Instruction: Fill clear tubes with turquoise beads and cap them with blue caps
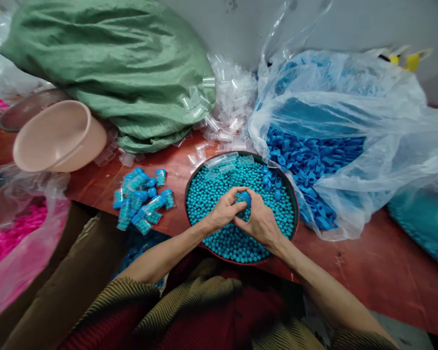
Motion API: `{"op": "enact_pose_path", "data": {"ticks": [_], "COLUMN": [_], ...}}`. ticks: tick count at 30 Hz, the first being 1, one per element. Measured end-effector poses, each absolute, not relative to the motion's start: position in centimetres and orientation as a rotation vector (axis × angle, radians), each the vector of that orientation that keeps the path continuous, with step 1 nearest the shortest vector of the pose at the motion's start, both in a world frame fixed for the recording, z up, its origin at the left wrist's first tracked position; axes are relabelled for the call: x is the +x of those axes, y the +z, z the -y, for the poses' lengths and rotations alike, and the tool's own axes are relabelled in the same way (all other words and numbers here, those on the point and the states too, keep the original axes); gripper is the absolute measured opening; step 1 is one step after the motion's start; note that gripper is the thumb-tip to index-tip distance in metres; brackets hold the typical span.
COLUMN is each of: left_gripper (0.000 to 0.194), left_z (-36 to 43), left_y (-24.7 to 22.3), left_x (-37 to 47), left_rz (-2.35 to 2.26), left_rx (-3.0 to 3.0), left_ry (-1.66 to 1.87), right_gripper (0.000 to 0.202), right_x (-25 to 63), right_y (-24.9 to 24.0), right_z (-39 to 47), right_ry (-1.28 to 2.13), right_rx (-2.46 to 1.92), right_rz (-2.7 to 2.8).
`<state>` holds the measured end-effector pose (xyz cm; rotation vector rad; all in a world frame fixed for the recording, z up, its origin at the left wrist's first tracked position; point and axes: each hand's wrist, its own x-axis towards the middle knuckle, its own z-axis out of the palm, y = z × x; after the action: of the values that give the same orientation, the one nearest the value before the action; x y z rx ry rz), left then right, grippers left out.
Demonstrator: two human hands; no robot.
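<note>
While my left grip [227,208] and right grip [262,219] close together, they hold a blue cap [244,198] between their fingertips, above the middle of a round tray [187,199]; my fingers hide what sits beneath it, so I cannot tell whether a tube is attached. The tray is full of turquoise beads [208,194], with a few clear tubes [222,164] lying over its far edge and some loose caps [272,181] on the beads at the far right. To the left, on the red counter [350,257], I have a pile of bead-filled tubes [135,194] with blue lids. Just right of the tray, a translucent bag [350,209] gapes over a mass of blue caps, its far part blurred by the plastic. Beyond the tray lie a heap of clear tubes and a bulging green sack [124,68] whose contents I cannot see. Farther left, a pale pink basin [91,138] stands tilted before a metal bowl [27,108] that it partly covers. At the lower left, a bag of bright pink pieces [22,228] is cut off, as is a bag of turquoise beads at the right.
</note>
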<state>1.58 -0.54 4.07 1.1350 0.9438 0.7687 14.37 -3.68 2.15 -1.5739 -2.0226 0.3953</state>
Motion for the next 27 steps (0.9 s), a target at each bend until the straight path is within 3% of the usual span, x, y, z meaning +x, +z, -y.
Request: {"op": "enact_pose_path", "data": {"ticks": [4,10,16,18,21,27], "left_gripper": [0.024,0.022,0.041,0.050,0.057,0.037], "left_z": [0.9,1.3,1.9,1.8,1.5,1.6], "left_y": [3.6,2.9,2.7,2.9,3.1,2.4], "left_x": [1.8,1.7,0.7,0.4,0.1,0.4], "left_rz": [-0.996,-1.064,-0.999,-0.957,-0.875,-0.943], "left_rx": [1.067,1.014,0.867,0.849,0.848,0.953], "left_ry": [0.788,0.853,0.847,0.840,0.853,0.886], "right_gripper": [0.066,0.059,0.078,0.085,0.081,0.067], "right_x": [14.1,13.6,14.5,14.7,14.8,14.1], "right_y": [1.9,0.4,1.0,1.8,2.6,1.3], "right_z": [3.6,3.2,2.6,2.4,2.4,2.7], "right_ry": [0.304,0.365,0.741,0.737,0.622,0.421], "right_rx": [-1.590,-1.524,-1.350,-1.383,-1.431,-1.330], "right_rz": [2.110,2.080,2.153,2.207,2.226,2.218]}}
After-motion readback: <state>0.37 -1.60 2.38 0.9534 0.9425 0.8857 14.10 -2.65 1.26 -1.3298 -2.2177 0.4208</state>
